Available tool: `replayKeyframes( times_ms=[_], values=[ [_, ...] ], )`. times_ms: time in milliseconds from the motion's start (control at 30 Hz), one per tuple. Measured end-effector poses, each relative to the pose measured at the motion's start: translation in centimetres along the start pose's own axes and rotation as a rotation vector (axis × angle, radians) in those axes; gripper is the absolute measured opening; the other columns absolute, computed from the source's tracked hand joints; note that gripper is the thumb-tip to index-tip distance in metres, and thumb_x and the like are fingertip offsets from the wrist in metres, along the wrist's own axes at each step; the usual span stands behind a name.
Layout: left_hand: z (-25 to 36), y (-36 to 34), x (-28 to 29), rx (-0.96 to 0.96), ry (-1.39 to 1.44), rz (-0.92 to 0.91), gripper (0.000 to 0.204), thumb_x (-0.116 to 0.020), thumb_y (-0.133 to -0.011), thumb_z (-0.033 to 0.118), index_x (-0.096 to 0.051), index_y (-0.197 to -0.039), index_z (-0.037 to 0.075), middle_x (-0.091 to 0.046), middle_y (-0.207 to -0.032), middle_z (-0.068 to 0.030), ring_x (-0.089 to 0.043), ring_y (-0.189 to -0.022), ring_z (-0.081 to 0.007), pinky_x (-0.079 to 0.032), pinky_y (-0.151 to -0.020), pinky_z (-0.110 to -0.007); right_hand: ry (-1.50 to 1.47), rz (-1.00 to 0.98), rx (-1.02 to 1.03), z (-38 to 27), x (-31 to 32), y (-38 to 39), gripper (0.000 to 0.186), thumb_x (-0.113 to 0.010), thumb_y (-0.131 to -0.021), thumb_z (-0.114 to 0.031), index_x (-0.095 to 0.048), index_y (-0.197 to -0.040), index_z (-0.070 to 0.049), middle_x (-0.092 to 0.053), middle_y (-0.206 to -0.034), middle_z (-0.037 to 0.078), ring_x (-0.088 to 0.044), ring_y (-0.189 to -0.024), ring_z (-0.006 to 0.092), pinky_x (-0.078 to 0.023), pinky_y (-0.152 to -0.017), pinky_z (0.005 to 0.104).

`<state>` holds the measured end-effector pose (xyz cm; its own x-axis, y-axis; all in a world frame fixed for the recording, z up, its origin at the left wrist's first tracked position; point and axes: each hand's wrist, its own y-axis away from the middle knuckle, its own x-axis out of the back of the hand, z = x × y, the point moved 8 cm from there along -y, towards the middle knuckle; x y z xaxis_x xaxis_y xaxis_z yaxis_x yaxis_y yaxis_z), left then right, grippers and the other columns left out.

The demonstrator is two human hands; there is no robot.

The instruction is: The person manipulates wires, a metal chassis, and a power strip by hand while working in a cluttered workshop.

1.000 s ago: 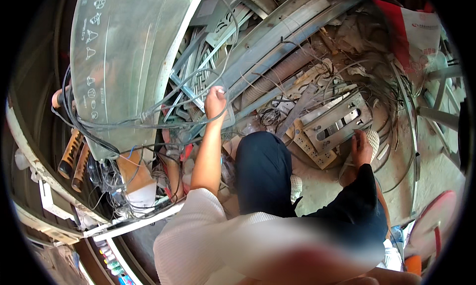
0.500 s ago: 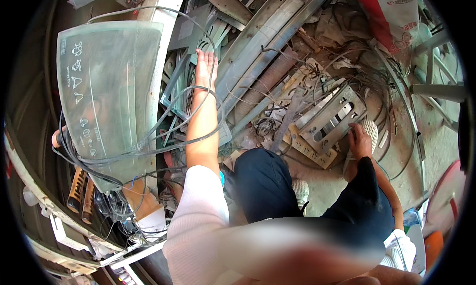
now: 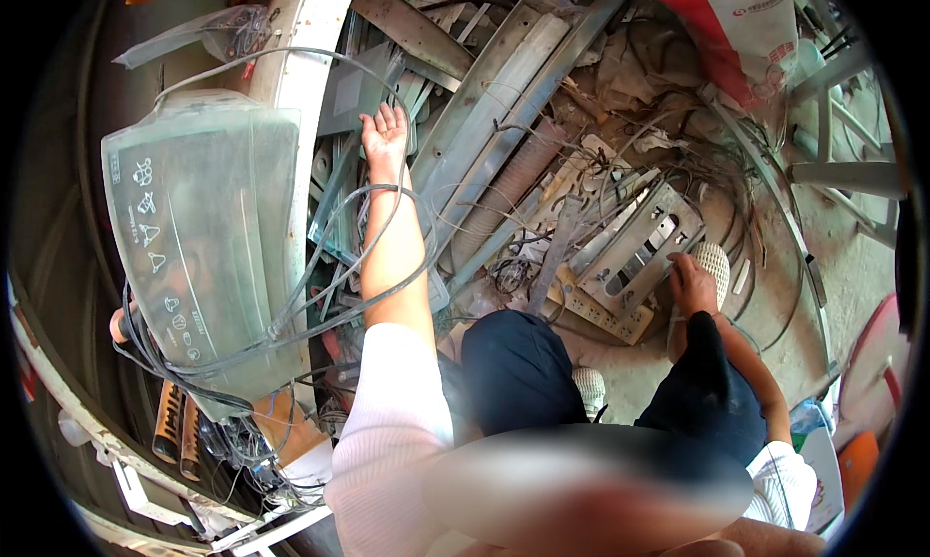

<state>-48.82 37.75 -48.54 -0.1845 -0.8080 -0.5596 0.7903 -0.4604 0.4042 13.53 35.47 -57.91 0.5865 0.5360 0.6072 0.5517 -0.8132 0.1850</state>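
Note:
My left hand (image 3: 385, 137) is open with its palm up, beside a thin grey metal sheet (image 3: 348, 84) and long metal channels (image 3: 493, 97). Loops of grey cable (image 3: 338, 291) lie across my left forearm and the translucent panel (image 3: 232, 189) with white printed pictures. My right hand (image 3: 694, 284) is by my right leg, fingers loosely bent and apart, near the edge of a slotted metal plate (image 3: 626, 274); I cannot tell whether it touches the plate. A drilled strip (image 3: 615, 321) lies under that plate.
A white metal beam (image 3: 305, 29) runs along the left. Wires, a corrugated hose (image 3: 499, 194) and scrap fill the middle. A red-and-white bag (image 3: 736, 44), metal frame legs (image 3: 843, 177) and a round pink object (image 3: 862, 354) are at the right. Orange-and-black tubes (image 3: 177, 431) are lower left.
My left hand has reached forward from the cable, which it held, and has opened palm up inside the loops. My right hand stays by the metal plate. The view has shifted.

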Motion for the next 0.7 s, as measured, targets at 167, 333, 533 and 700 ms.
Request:
replayKeyframes(
  times_ms=[167,333,533,700],
  values=[
    [0.5,-1.6,0.7,-0.024,0.107,0.040,0.061,-0.059,-0.090,0.033,-0.030,-0.140,0.011,-0.033,-0.147,-0.0014,-0.039,-0.131,-0.0172,-0.038,-0.103,-0.044,-0.016,-0.035,0.020,0.0,-0.3,-0.4,0.018,-0.058,-0.084,-0.013,-0.057,-0.102,-0.011,-0.063,-0.093,0.012,-0.062,-0.078,0.0339,-0.050,-0.066,0.0414],
    [0.0,-2.4,0.8,-0.042,0.081,-0.009,0.060,-0.053,-0.094,0.028,-0.023,-0.142,0.010,-0.032,-0.147,-0.0038,-0.038,-0.131,-0.0191,-0.039,-0.103,-0.044,-0.058,-0.085,0.003,0.9,-0.7,-0.3,0.017,-0.058,-0.084,-0.013,-0.057,-0.101,-0.010,-0.062,-0.095,0.012,-0.062,-0.081,0.0341,-0.050,-0.068,0.0411],
    [4.4,-7.3,6.6,-0.069,-0.205,-0.172,0.049,-0.044,-0.097,0.024,-0.025,-0.139,0.005,-0.038,-0.142,-0.0093,-0.043,-0.127,-0.0231,-0.042,-0.101,-0.046,0.004,-0.085,0.014,-0.1,-0.4,-0.6,0.016,-0.057,-0.084,-0.014,-0.057,-0.100,-0.010,-0.062,-0.094,0.012,-0.062,-0.080,0.0344,-0.050,-0.068,0.0419],
    [8.9,-1.6,7.5,-0.513,-1.068,-0.510,0.036,-0.038,-0.099,0.019,-0.038,-0.127,-0.002,-0.049,-0.130,-0.0158,-0.045,-0.124,-0.0270,-0.039,-0.104,-0.046,0.030,-0.038,-0.016,0.7,0.2,-0.3,0.014,-0.057,-0.085,-0.014,-0.058,-0.099,-0.011,-0.063,-0.092,0.012,-0.062,-0.079,0.0343,-0.050,-0.068,0.0425]
  ],
)
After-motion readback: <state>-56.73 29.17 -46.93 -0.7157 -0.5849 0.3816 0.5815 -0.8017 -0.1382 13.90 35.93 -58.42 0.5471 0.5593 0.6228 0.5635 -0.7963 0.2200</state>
